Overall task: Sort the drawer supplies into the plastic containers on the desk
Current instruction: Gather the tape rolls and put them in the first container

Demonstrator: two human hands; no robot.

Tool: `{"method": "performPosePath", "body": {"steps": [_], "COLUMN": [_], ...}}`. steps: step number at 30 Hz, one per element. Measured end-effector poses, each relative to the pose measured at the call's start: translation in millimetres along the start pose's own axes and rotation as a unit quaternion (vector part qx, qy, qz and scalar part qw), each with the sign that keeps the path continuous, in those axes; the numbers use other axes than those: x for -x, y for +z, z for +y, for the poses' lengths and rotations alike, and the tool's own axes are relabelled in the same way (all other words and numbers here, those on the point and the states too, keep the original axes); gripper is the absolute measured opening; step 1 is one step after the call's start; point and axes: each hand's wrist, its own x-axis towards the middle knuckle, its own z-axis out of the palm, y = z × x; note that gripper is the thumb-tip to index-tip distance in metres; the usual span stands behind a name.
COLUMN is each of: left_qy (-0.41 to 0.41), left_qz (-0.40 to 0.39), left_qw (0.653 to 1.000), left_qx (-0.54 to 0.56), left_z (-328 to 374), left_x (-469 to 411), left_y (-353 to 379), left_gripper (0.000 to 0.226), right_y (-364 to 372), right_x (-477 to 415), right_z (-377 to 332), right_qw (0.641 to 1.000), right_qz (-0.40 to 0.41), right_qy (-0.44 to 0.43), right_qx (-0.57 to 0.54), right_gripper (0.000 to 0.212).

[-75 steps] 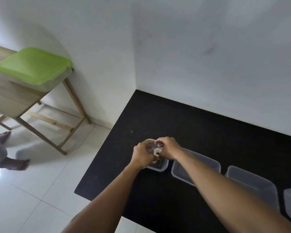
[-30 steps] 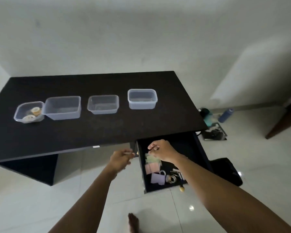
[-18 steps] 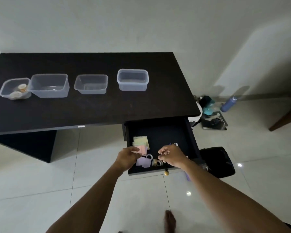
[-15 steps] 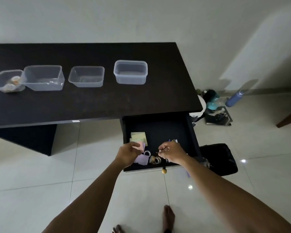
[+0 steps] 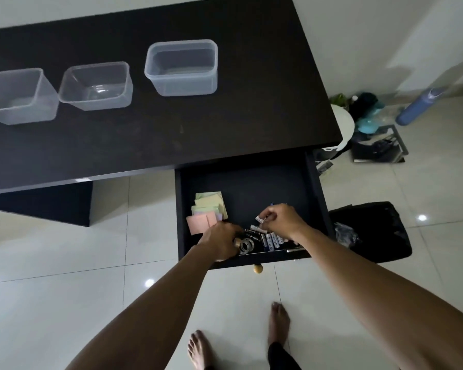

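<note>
Risk notes, drawer stage. Right hand (image 5: 284, 221) over open black drawer (image 5: 314, 198), fingers (image 5: 268, 217) pinched on one small white-wrapped cylindrical battery (image 5: 259, 218), lifted clear of loose row of similar batteries (image 5: 271, 240) along drawer front. Left hand (image 5: 219, 243) low at front-left corner, fingers curled over something beside small roll of tape (image 5: 245, 246); cannot tell whether anything is actually gripped. Pastel sticky-note pads (green, pink) (image 5: 207, 213) stacked just behind left hand.

Destinations: three clear rectangular plastic containers (image 5: 181, 68) in line on dark surface (image 5: 225, 124), apparently bare, well apart from drawer.

Likely failure points:
- Pinch on battery is tip-only; smooth round casing could slip on way up, landing back in drawer or rolling across tiled floor (image 5: 64, 303).
- Remaining batteries lie loose and touching; careless dip could scatter them or push them under notes.
- Both hands crowded in one corner; could knock each other or tape roll.
- Containers identical and unlabelled; could drop item in wrong one.
- Drawer pulled far out; leaning weight on front edge could strain it.
</note>
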Motion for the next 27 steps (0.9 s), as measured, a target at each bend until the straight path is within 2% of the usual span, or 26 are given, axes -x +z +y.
{"method": "performPosePath", "body": {"steps": [5,9,12,14,16,20,27], "left_qy": [0.019,0.017,-0.03,-0.034,-0.013,0.018,0.008], "left_qz": [-0.009,0.003,0.057,0.108,0.129,0.065,0.022], "left_qw": [0.999,1.0,0.995,0.989,0.99,0.993,0.942], "left_qx": [-0.049,-0.015,0.08,0.097,0.059,-0.095,-0.334], "left_z": [-2,-6,-13,-18,-18,-6,17], "left_x": [-11,-15,-14,-12,-11,-10,-19], "left_y": [4,7,-1,-6,-9,-7,0], "left_gripper": [0.035,0.03,0.029,0.03,0.03,0.033,0.028], "right_y": [0,-2,-2,2,6,14,20], "right_x": [-6,-10,-11,-11,-11,-12,-13], "right_z": [8,12,14,15,15,14,14], "right_qw": [1.0,1.0,1.0,0.999,0.999,0.999,0.999], "right_qz": [-0.003,-0.006,-0.002,-0.009,-0.021,-0.034,-0.038], "right_qy": [-0.006,-0.01,-0.008,-0.01,-0.017,-0.018,-0.024], "right_qx": [-0.011,-0.016,-0.025,-0.033,-0.028,-0.017,0.0], "right_gripper": [0.023,0.022,0.022,0.023,0.025,0.026,0.023]}}
